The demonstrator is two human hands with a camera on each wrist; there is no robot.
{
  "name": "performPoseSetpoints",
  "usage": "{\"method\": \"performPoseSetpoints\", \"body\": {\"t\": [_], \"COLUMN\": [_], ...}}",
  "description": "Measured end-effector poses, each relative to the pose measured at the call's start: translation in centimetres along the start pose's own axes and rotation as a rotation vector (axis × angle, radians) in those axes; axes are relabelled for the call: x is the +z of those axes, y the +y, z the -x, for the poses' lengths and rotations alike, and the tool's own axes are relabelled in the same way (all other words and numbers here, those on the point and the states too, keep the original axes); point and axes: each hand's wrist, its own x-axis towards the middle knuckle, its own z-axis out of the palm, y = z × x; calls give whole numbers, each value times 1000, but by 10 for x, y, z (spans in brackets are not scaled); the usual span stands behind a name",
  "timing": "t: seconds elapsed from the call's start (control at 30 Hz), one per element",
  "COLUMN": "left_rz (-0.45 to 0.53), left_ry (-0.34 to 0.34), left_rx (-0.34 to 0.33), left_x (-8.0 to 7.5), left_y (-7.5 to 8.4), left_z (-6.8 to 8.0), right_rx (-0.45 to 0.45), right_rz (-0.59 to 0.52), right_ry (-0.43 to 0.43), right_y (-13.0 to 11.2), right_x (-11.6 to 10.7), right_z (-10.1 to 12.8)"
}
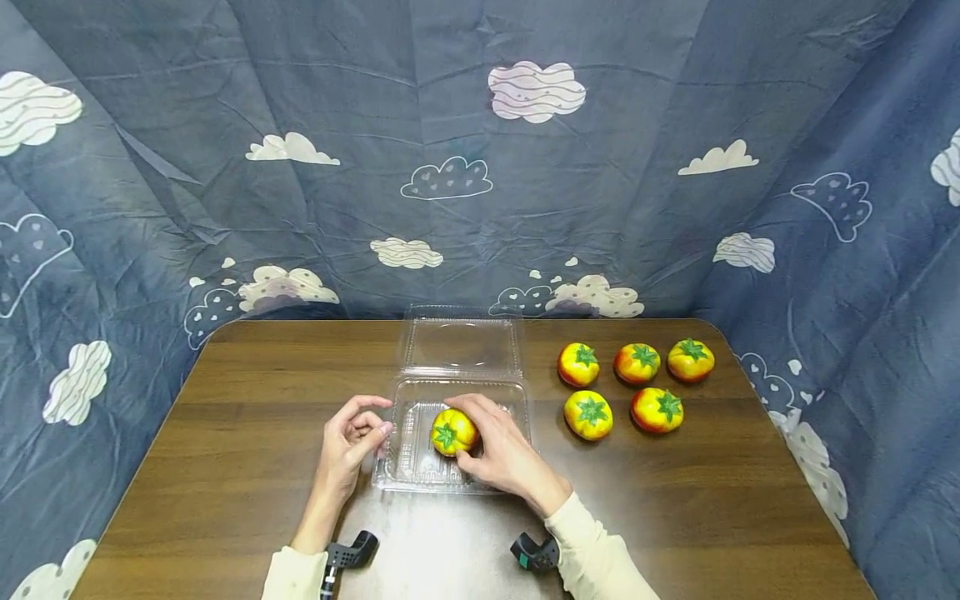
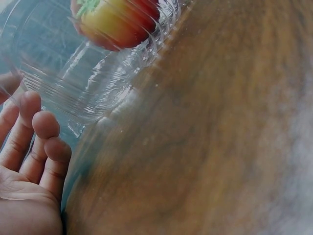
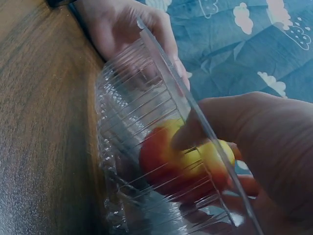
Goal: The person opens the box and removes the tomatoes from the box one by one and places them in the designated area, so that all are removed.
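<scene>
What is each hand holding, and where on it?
Right hand grips the tomato by its sides, inside the clear container. Left hand touches the container's left rim; grip unclear.

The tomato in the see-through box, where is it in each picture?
Head: the tomato sits mid-table, under the right hand.
Left wrist: top edge, behind ribbed plastic.
Right wrist: lower centre, under the fingers.
Shared landmark: the clear box.
</scene>
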Motion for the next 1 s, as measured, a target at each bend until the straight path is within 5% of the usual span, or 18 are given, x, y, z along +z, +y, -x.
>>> {"method": "performPoseSetpoints", "body": {"t": [0.43, 1.0], "left_rz": [34, 76], "left_ry": [0, 17], "left_rx": [-16, -21], "left_x": [0, 4], "left_y": [0, 4], "left_z": [0, -4], "right_rx": [38, 90], "right_rz": [3, 148], "right_ry": [-62, -72], "right_y": [2, -1], "right_x": [0, -7], "right_z": [0, -2]}}
